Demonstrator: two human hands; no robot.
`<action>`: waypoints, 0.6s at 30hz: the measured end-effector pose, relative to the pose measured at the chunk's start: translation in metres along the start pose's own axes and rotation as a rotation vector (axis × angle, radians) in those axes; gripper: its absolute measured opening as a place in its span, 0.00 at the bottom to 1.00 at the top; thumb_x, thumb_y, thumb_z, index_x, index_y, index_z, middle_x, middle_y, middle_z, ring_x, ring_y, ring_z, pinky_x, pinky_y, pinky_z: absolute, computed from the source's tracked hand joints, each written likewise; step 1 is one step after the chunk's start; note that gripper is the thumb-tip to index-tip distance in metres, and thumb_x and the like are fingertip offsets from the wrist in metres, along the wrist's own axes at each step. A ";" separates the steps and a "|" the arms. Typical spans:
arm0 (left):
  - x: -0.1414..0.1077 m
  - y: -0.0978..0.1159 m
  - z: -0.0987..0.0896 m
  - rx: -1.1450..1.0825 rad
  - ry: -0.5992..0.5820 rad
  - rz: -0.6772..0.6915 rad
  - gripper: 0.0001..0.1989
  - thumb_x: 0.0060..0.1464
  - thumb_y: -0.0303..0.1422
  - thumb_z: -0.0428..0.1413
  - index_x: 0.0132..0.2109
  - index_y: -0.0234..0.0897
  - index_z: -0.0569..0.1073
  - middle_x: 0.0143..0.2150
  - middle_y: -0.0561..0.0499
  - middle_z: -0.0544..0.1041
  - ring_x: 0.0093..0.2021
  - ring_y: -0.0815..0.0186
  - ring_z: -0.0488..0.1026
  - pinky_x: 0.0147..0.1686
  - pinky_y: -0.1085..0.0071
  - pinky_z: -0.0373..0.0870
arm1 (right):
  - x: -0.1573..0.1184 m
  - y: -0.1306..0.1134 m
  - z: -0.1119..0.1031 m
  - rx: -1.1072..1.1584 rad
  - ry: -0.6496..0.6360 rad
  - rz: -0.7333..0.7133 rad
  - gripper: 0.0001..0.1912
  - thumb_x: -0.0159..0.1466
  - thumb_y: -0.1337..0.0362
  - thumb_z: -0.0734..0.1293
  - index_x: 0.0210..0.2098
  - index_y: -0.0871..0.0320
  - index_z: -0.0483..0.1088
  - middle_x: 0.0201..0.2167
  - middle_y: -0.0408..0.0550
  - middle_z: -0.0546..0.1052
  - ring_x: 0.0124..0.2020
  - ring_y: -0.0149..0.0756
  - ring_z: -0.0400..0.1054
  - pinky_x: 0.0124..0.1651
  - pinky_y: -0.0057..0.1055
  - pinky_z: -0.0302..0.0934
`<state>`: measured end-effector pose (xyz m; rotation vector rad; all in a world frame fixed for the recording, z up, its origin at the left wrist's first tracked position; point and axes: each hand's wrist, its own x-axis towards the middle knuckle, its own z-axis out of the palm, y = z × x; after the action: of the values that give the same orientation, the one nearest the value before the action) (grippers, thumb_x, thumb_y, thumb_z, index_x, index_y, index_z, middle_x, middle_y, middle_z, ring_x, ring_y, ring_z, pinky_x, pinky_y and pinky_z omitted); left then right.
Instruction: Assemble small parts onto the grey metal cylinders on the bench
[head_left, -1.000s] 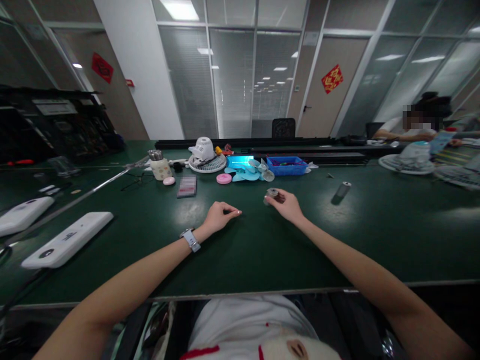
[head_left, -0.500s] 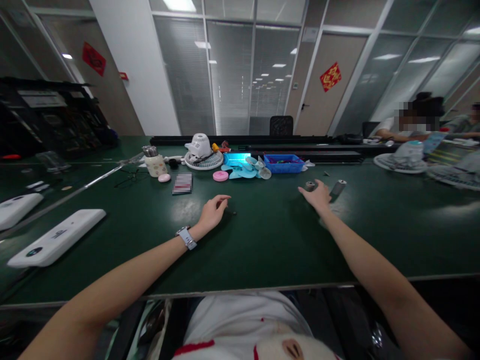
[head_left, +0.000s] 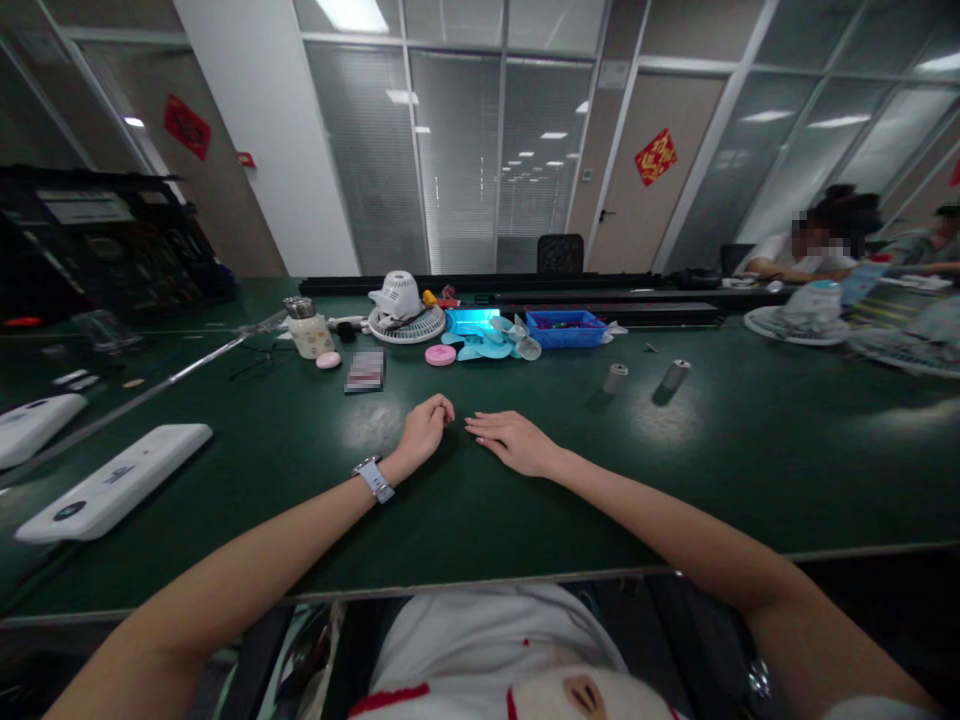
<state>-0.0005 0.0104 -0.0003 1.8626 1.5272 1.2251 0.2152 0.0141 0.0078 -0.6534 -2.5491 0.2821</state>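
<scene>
My left hand point(head_left: 426, 425), with a watch point(head_left: 373, 478) on its wrist, rests on the dark green table point(head_left: 480, 520). Its fingers are curled in; whatever they hold, if anything, is hidden. Close beside it, my right hand point(head_left: 517, 440) lies palm down with fingers stretched toward the left hand, a small gap between the two. No object shows in the right hand. Two small grey cylinders stand beyond it to the right: a shorter cylinder point(head_left: 615, 378) and a taller cylinder point(head_left: 676, 374), both apart from my hands.
Along the back lie a patterned bottle point(head_left: 306, 332), white fan parts point(head_left: 407, 325), light-blue fan blades point(head_left: 484, 344), a pink round case point(head_left: 440, 355) and a blue tray point(head_left: 568, 330) with small items. A white device point(head_left: 116, 483) lies left. Another person point(head_left: 810, 255) sits far right.
My right hand has left the shorter cylinder, now standing upright on the table, and moved left beside my left hand. My left fingers have curled in; the small dark thing near them is no longer visible.
</scene>
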 end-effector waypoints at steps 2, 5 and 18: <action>0.000 0.001 0.000 0.012 -0.001 0.001 0.10 0.52 0.29 0.43 0.29 0.39 0.68 0.26 0.54 0.70 0.30 0.65 0.68 0.34 0.70 0.63 | -0.002 0.004 -0.002 0.030 0.014 0.046 0.16 0.68 0.66 0.63 0.52 0.53 0.76 0.54 0.49 0.77 0.57 0.41 0.70 0.61 0.44 0.61; -0.001 0.003 -0.001 0.032 -0.015 -0.010 0.10 0.53 0.30 0.43 0.28 0.40 0.67 0.26 0.54 0.69 0.30 0.65 0.68 0.33 0.70 0.62 | -0.005 0.009 -0.009 0.061 0.072 0.138 0.15 0.65 0.69 0.65 0.48 0.51 0.78 0.47 0.46 0.81 0.49 0.41 0.75 0.55 0.42 0.66; -0.001 0.006 -0.001 0.070 -0.065 0.016 0.11 0.53 0.30 0.43 0.28 0.40 0.68 0.27 0.54 0.72 0.30 0.65 0.69 0.34 0.70 0.62 | -0.074 0.119 -0.136 -0.619 0.571 0.822 0.17 0.65 0.64 0.62 0.48 0.56 0.79 0.43 0.55 0.81 0.43 0.47 0.75 0.47 0.40 0.63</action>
<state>0.0023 0.0072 0.0041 1.9435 1.5419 1.1198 0.3876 0.0900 0.0572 -1.7149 -1.6828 -0.4047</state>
